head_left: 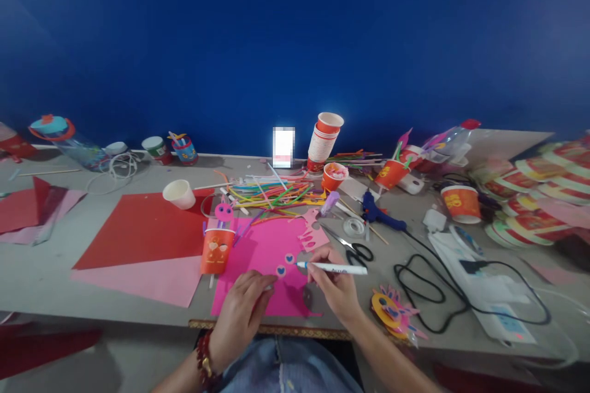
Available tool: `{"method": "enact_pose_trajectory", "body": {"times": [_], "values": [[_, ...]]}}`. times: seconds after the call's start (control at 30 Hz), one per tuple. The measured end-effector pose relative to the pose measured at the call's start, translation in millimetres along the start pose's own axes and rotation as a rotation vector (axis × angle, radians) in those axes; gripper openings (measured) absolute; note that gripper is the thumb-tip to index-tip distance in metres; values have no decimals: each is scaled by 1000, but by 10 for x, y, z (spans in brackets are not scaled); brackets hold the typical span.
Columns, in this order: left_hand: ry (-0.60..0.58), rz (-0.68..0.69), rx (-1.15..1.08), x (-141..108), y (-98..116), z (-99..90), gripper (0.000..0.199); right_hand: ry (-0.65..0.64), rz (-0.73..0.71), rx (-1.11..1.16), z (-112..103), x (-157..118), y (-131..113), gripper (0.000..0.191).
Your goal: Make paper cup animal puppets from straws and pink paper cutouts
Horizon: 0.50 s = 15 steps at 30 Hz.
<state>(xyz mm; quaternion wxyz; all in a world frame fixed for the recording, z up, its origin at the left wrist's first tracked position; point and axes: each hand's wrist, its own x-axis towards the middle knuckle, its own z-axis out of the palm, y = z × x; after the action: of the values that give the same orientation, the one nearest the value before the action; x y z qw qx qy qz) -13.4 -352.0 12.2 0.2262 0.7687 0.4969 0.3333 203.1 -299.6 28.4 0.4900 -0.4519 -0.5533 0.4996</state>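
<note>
My right hand (334, 282) is closed around a white acrylic marker (343, 268), its blue tip pointing left over the bright pink paper (262, 239). Just left of the tip lie two small round paper pieces, each with a blue mark: an upper disc (289, 258) and a lower disc (281, 271). Beside the lower disc, my left hand (246, 301) rests with curled fingers near the sheet's front edge. A small pale bit shows at its fingertips, too small to name. A decorated orange paper cup (216, 252) with a pink pipe-cleaner figure stands to the left.
Scissors (353, 250), a tape roll (354, 227) and a blue glue gun (380, 214) lie right of the paper. A black cord (415, 295) loops near a power strip (488, 295). Pipe cleaners (271, 191) and stacked cups (323, 138) are behind; red paper (142, 227) lies left.
</note>
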Motion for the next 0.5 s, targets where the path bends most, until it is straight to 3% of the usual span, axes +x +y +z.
{"method": "enact_pose_trajectory", "body": {"times": [0.13,0.27,0.5], "values": [[4,-93,-174,58,94,30,33,-63,104,120,76,-174,-73,27],[-63,-141,-328,83,171,81,36,-101,115,132,117,-276,-70,29],[-68,-67,-242,75,186,75,39,-116,101,48,128,-288,-57,29]]}}
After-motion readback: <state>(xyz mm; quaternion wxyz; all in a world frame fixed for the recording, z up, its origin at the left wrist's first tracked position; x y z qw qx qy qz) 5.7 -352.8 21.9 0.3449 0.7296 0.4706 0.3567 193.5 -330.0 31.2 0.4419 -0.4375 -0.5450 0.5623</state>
